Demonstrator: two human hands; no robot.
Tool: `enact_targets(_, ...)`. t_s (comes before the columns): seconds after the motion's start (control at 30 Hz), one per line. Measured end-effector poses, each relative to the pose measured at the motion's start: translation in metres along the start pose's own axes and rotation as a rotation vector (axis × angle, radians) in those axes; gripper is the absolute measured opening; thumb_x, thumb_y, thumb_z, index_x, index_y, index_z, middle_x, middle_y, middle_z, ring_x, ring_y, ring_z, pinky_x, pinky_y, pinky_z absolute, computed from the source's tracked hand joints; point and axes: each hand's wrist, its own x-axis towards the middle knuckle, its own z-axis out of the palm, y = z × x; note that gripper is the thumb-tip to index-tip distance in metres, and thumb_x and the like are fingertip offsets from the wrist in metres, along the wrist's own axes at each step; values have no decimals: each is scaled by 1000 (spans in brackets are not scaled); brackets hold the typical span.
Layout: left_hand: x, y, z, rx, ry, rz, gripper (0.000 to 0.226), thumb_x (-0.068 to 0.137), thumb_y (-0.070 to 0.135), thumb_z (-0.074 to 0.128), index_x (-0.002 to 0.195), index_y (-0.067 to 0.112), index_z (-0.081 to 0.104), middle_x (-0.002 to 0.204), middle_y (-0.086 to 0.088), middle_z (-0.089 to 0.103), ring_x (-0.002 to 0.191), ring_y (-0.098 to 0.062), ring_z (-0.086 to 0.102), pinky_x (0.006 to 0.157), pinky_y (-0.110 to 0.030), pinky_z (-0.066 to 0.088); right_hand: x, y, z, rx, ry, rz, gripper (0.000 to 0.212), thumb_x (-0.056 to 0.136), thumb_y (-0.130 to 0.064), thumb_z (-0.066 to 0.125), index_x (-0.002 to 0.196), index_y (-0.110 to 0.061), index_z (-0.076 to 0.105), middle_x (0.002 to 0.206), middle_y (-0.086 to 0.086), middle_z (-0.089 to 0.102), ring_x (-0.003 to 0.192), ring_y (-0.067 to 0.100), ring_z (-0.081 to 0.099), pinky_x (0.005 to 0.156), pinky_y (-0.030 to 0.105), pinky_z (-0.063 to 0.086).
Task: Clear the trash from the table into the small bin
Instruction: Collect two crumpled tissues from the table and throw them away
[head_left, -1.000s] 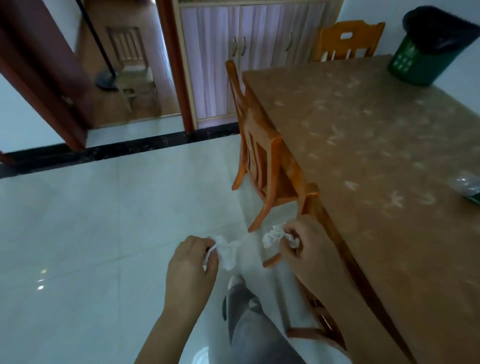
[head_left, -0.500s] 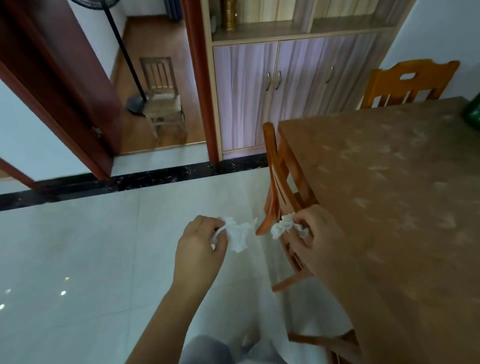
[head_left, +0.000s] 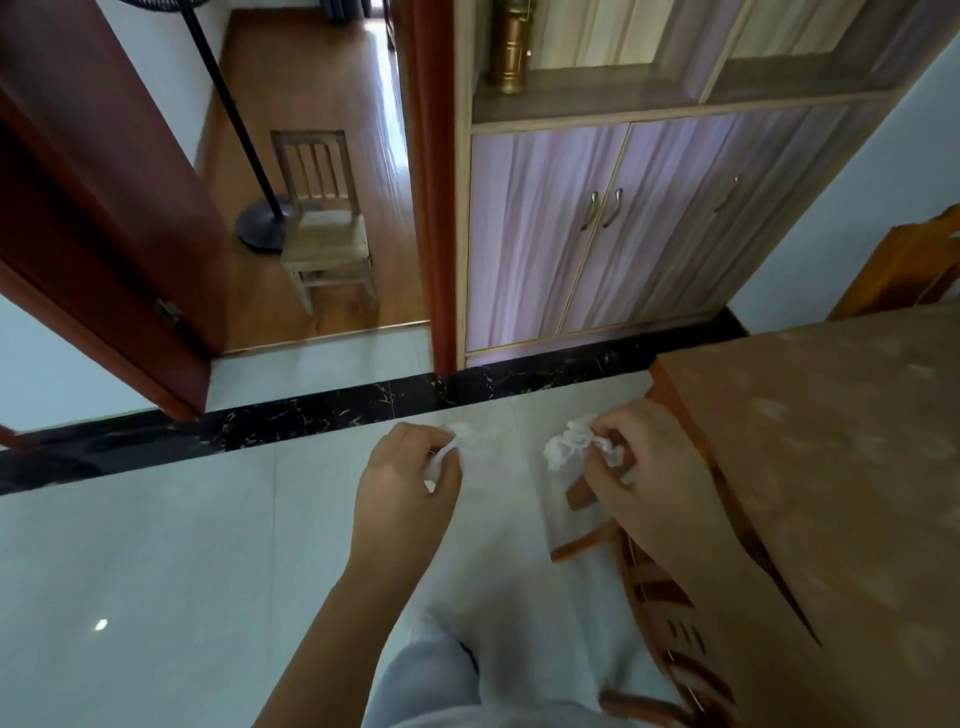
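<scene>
The left hand (head_left: 410, 478) pinches a crumpled tissue (head_left: 457, 441); the right hand (head_left: 644, 467) grips a second tissue wad (head_left: 569, 447). Both are held out over the floor beside the table (head_left: 831, 441), probably for carrying to the bin, which is out of view. No writing is readable.

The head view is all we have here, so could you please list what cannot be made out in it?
- Small bin: outside the head view, so its position cannot be told.
- Table: cut off by the right edge; any trash left on it is unseen.
- Tissue in the left hand: mostly hidden by the fingers and blurred.
- Tissue in the right hand: its inner part is covered by the fingers.
</scene>
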Motion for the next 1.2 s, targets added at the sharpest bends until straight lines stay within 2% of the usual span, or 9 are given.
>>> enact_targets(0.17,106,-16,8,9,-39,50,8,80,7,64,88,10,65,85,0,60,77,-14,52,67,-13,35,86,-4,20,-9,31,67,11,78,-11,61,88,-9,60,88,-4,50,82,10,47,71,17,32)
enact_targets(0.3,172,-16,38,-23,-110,68,9,80,7,64,89,10,65,84,1,60,76,-16,54,68,-21,40,140,29,21,-68,30,160,13,77,-9,64,89,-5,61,89,7,57,82,22,54,73,21,35)
enact_targets(0.4,229,-7,69,-9,-144,129,7,81,7,65,87,9,65,82,5,54,74,-14,52,69,-18,38,187,64,20,-119,77,213,14,76,-5,67,89,-2,61,89,16,62,80,29,56,67,14,29)
enact_targets(0.5,286,15,100,-1,-182,228,7,79,3,65,85,6,65,80,3,56,73,-16,52,65,-16,36,238,97,16,-61,206,250,10,72,3,66,78,0,59,78,17,59,75,30,53,62,24,33)
enact_targets(0.67,380,67,150,-7,-333,387,7,81,4,63,87,7,63,82,-1,59,78,-18,55,68,-21,40,309,147,-15,-11,320,336,8,73,2,64,77,0,57,77,15,57,71,28,53,60,41,45)
enact_targets(0.77,433,98,190,-32,-378,458,8,81,5,63,88,9,63,82,4,56,78,-17,55,67,-21,42,339,174,-33,-30,399,381,9,73,2,64,76,-2,56,76,14,57,70,27,53,58,42,47)
enact_targets(0.9,478,131,248,-77,-470,493,11,81,4,63,84,14,59,78,16,51,74,-11,54,64,-18,41,358,205,-46,-41,441,491,11,73,0,66,78,-5,57,78,10,58,72,22,52,60,34,45)
enact_targets(1.1,533,186,348,-127,-646,708,9,75,-6,67,80,1,64,78,-7,65,74,-20,58,63,-19,43,379,273,-70,-141,498,730,13,70,1,69,78,-4,60,76,8,59,68,21,53,54,32,46)
enact_targets(1.2,564,224,396,-189,-700,797,9,74,-7,68,78,1,63,78,-10,66,72,-20,58,66,-15,39,401,304,-88,-178,558,836,14,71,-1,70,80,-7,60,78,4,57,68,17,52,54,22,42)
